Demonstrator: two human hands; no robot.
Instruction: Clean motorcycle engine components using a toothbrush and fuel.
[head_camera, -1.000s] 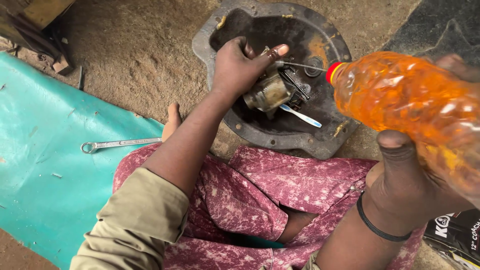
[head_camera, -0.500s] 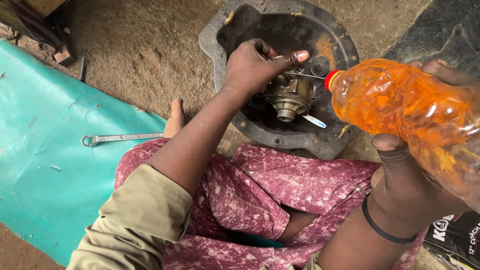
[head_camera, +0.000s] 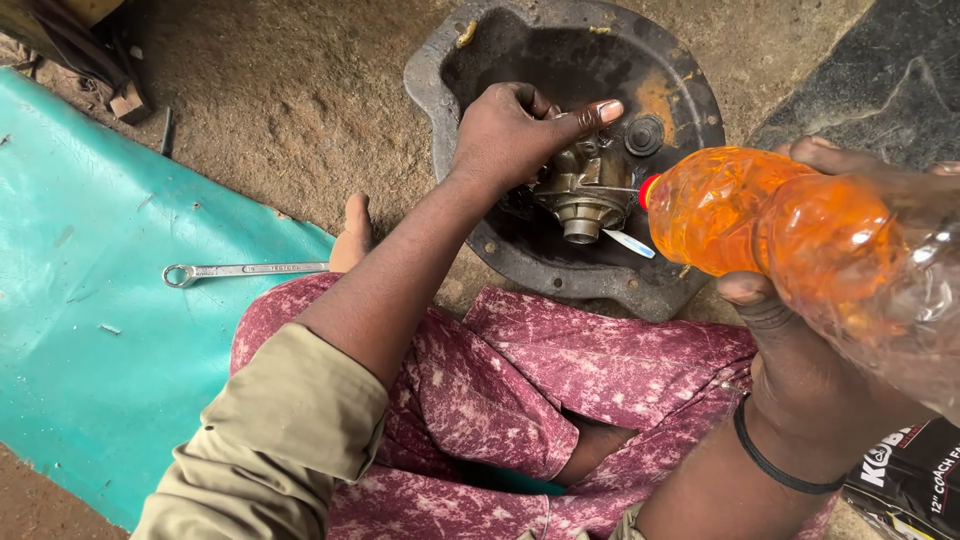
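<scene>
My left hand (head_camera: 505, 135) reaches down into the dark, greasy metal pan (head_camera: 455, 75) that lies on the dirt floor (head_camera: 300, 90) in front of my knees. Its grip is closed around the top of a grimy metal carburettor-like part (head_camera: 580, 190) that sits in the middle of the pan, thumb stretched out over it, so the part stays tilted with its round throat facing up towards me. Holding it inside the pan means whatever runs off collects there and not in the dirt.

My right hand (head_camera: 800, 340) has a full grip round the body of a crumpled clear plastic bottle (head_camera: 790, 230) of orange liquid. I hold it tipped nearly level, its red mouth (head_camera: 650, 190) just beside the part, close enough to touch or nearly so; I cannot tell which. A small white-and-blue strip (head_camera: 630, 243) lies in the pan right under the bottle's mouth.

Off to my left a ring-and-open-end spanner (head_camera: 245, 270) lies on the teal sheet (head_camera: 90, 330), near my bare foot (head_camera: 352, 235) and well apart from both hands. A black printed packet (head_camera: 905, 475) rests by my right wrist.
</scene>
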